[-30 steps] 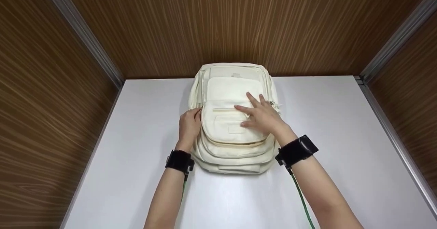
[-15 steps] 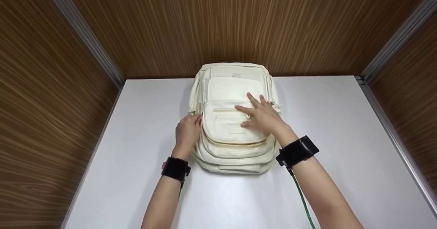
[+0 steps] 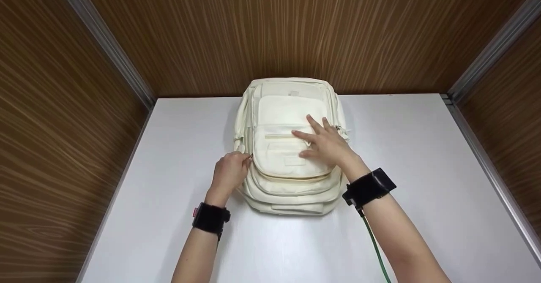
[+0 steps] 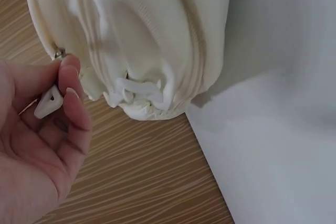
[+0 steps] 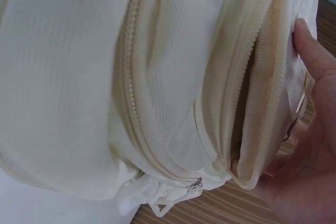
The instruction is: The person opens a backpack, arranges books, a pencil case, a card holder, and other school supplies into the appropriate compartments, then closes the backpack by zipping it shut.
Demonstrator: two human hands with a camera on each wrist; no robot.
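Note:
A cream backpack (image 3: pixel 291 110) lies front side up on the table. At its left side my left hand (image 3: pixel 229 171) pinches a zipper pull between thumb and forefinger. In the left wrist view, the metal zipper slider (image 4: pixel 59 54) shows just above the fingertips, and a white pull tab (image 4: pixel 47 106) hangs inside the curled hand (image 4: pixel 42 135). My right hand (image 3: pixel 327 145) rests spread on the front pocket (image 3: pixel 274 152). The right wrist view shows that pocket's zipper (image 5: pixel 245 77) parted along the lower edge, with the thumb and fingers outside on its face.
The white table (image 3: pixel 177 156) carries the bag close to the wood-grain back wall (image 3: pixel 287 29). More wood-grain panels with metal edging stand left and right. A green cable (image 3: pixel 375 245) runs from the black right wrist strap (image 3: pixel 368 187).
My left hand has slid down the left side of the front pocket, toward me, with the zipper pull in its fingers. The right hand stays in place on the pocket.

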